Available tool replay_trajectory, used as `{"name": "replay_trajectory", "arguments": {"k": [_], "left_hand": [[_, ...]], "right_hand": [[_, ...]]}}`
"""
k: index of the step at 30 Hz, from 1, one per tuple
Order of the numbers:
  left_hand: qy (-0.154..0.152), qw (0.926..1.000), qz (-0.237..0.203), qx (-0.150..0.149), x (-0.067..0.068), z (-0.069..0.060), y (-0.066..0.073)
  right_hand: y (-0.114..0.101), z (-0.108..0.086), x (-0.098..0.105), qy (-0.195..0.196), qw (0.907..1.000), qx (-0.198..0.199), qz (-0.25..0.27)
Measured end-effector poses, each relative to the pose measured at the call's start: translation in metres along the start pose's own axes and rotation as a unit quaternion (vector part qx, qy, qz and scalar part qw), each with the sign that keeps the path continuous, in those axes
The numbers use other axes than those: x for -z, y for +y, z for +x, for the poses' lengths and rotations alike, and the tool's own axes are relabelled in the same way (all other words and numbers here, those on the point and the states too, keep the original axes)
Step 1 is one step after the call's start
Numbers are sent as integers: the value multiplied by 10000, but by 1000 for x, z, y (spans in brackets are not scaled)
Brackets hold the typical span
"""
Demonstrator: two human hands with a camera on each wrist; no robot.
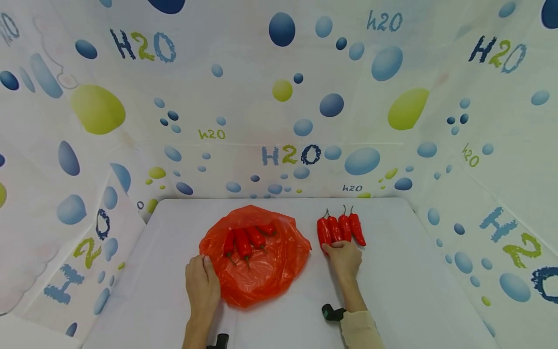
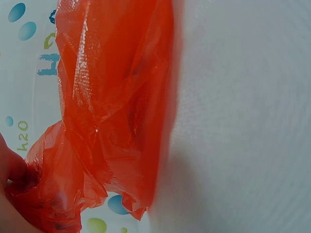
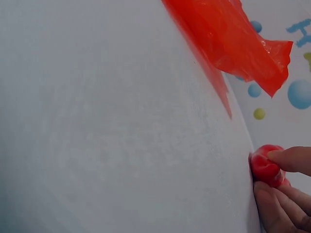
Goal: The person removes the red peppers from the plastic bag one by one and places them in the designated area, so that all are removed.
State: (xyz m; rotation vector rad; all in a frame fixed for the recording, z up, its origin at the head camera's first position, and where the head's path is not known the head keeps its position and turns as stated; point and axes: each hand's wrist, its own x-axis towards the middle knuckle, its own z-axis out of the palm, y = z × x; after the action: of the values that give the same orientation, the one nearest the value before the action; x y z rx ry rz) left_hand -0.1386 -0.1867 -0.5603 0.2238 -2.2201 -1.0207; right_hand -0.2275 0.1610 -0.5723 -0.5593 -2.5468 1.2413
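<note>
A red plastic bag (image 1: pixel 261 291) lies on the white table with several red peppers (image 1: pixel 242 242) in its opening. My left hand (image 1: pixel 203 286) grips the bag's left edge; the left wrist view shows thumb and fingers (image 2: pixel 14 170) pinching the crumpled plastic (image 2: pixel 112 97). To the right of the bag, several red peppers (image 1: pixel 333 229) lie side by side, stems pointing away. My right hand (image 1: pixel 345 259) is at their near ends, thumb and fingers on the leftmost one. In the right wrist view the hand (image 3: pixel 286 194) pinches a pepper's rounded end (image 3: pixel 266 165).
The white table (image 1: pixel 405 291) has its far edge against a printed curtain (image 1: pixel 244 97) with blue and green dots, which also hangs at both sides. Dark devices show by the wrists, one (image 1: pixel 333 312) beside the right and one (image 1: pixel 221 341) beside the left.
</note>
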Motion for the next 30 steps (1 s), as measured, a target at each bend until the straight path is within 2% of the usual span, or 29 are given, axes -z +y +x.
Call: {"name": "replay_trajectory", "arguments": {"k": [12, 24, 27, 30], "left_hand": [[-6, 10000, 9, -2, 0, 0, 0], [12, 10000, 0, -7, 0, 0, 0], [6, 10000, 0, -6, 0, 0, 1], [8, 10000, -6, -13, 1, 0, 1]], "right_hand": [[8, 7, 4, 308, 9991, 228, -196], [9, 8, 11, -104, 9997, -31, -218], [8, 8, 13, -65, 9993, 48, -372], [7, 8, 15, 159, 9982, 192, -552]]}}
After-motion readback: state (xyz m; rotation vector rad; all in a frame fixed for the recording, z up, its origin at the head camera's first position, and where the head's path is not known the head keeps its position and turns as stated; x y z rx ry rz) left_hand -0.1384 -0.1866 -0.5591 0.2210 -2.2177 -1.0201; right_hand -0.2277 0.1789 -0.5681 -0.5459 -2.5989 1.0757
